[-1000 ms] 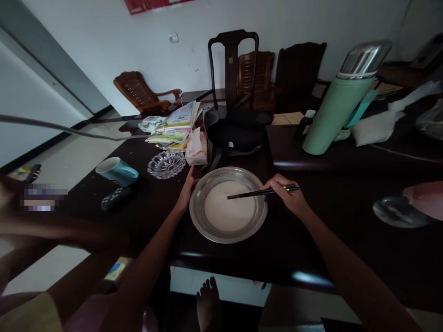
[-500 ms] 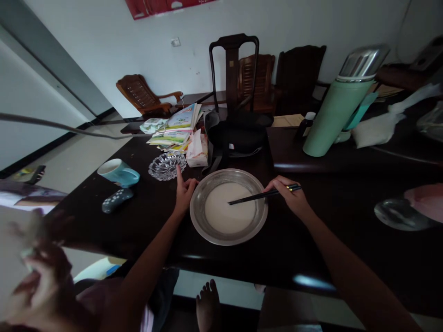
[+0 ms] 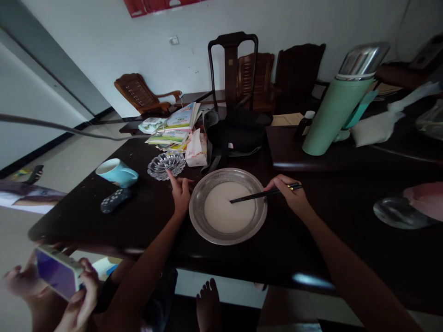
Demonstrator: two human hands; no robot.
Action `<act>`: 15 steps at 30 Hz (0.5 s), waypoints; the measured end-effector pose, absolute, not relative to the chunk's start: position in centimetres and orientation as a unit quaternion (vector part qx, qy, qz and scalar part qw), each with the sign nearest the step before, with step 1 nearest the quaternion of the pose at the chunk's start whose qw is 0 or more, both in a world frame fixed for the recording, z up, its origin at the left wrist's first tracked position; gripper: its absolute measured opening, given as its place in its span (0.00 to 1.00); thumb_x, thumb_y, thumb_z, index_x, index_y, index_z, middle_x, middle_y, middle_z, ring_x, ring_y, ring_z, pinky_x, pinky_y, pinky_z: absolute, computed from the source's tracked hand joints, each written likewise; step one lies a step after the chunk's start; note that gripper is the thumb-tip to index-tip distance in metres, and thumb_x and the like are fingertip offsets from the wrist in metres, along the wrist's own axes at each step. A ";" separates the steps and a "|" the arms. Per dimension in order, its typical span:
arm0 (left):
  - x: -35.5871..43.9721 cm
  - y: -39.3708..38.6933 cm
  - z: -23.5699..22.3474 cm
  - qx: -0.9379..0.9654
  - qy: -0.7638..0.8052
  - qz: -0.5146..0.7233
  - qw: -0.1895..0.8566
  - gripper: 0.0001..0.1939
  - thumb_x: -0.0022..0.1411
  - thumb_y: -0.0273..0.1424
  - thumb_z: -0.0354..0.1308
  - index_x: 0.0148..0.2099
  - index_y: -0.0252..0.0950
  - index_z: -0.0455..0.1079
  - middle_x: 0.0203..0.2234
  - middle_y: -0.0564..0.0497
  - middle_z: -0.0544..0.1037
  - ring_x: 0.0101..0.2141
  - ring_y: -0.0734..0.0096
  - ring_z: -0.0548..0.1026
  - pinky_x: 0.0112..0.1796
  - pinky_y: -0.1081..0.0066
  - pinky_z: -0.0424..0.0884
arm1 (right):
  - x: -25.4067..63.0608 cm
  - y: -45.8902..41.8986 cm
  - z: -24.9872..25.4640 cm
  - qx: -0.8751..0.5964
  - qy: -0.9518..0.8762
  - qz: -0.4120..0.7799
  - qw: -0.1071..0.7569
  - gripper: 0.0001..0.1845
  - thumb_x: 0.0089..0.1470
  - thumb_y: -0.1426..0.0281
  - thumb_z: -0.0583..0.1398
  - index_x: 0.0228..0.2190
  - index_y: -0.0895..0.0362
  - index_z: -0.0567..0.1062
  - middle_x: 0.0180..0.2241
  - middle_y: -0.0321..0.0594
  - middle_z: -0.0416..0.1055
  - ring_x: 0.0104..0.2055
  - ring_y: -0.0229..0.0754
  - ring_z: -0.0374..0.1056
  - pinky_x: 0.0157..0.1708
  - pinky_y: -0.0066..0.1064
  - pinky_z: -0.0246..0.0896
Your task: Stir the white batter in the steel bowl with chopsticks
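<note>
A metal bowl (image 3: 195,219) of milky white liquid (image 3: 226,216) stands on the dark table. My right hand (image 3: 289,192) is closed round a pair of dark chopsticks (image 3: 254,196) at the bowl's right side. Their tips reach into the liquid near its middle. At the left rim is my left hand (image 3: 180,196), its index finger stretched out and the fingers apart, holding nothing. Whether it touches the rim I cannot tell. Just beyond that fingertip lies a clear glass dish (image 3: 166,166).
Left on the table (image 3: 79,221) are a blue mug (image 3: 119,173) and a dark game controller (image 3: 116,200). Behind the bowl are tissues (image 3: 196,150), books (image 3: 180,124) and a black bag (image 3: 238,136). A green thermos (image 3: 334,113) stands right. Another person's hands hold a phone (image 3: 58,272) lower left.
My left hand has shifted slightly left at the bowl's rim. The chopstick tips moved a little within the liquid. The other person's blurred hands now hold a phone in view.
</note>
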State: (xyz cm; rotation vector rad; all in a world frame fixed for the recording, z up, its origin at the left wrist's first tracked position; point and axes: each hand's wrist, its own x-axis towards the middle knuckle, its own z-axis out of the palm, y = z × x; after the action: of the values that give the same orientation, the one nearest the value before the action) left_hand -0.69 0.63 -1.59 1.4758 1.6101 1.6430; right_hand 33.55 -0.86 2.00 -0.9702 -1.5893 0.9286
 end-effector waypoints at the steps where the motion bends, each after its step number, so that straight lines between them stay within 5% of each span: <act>1: -0.7 0.7 -1.5 0.535 0.576 0.583 0.207 0.42 0.65 0.48 0.52 0.72 0.39 0.39 0.29 0.54 0.73 0.24 0.72 0.67 0.30 0.71 0.65 | 33.4 -1.0 2.1 -0.395 -0.670 0.387 0.495 0.21 0.62 0.56 0.56 0.26 0.54 0.80 0.27 0.38 0.77 0.32 0.42 0.72 0.35 0.33 0.65; 6: -0.6 0.7 -0.8 0.592 0.556 0.523 0.258 0.28 0.64 0.51 0.50 0.53 0.36 0.74 0.24 0.53 0.70 0.27 0.69 0.66 0.32 0.69 0.64 | 33.3 -1.1 2.3 -0.382 -0.701 0.368 0.477 0.21 0.61 0.55 0.56 0.27 0.53 0.81 0.29 0.39 0.77 0.34 0.43 0.73 0.37 0.34 0.65; 11: -0.4 0.7 -0.4 0.593 0.550 0.524 0.265 0.26 0.63 0.51 0.50 0.43 0.36 0.78 0.27 0.51 0.73 0.30 0.66 0.68 0.33 0.68 0.65 | 33.9 -0.6 2.1 -0.407 -0.617 0.401 0.541 0.21 0.59 0.52 0.57 0.25 0.54 0.77 0.23 0.37 0.76 0.28 0.42 0.72 0.31 0.33 0.66; 15: -0.5 0.8 -0.7 0.591 0.554 0.516 0.279 0.25 0.64 0.51 0.50 0.42 0.36 0.78 0.29 0.50 0.76 0.32 0.64 0.70 0.36 0.66 0.66 | 33.3 -1.0 2.3 -0.382 -0.659 0.411 0.500 0.23 0.60 0.52 0.56 0.25 0.54 0.78 0.24 0.38 0.76 0.30 0.42 0.73 0.34 0.34 0.67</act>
State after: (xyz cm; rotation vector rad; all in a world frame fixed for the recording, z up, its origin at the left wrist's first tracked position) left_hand -0.52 0.77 -0.69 1.5841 1.4856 1.3839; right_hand 33.31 -0.96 2.32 -0.9241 -1.5933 0.9947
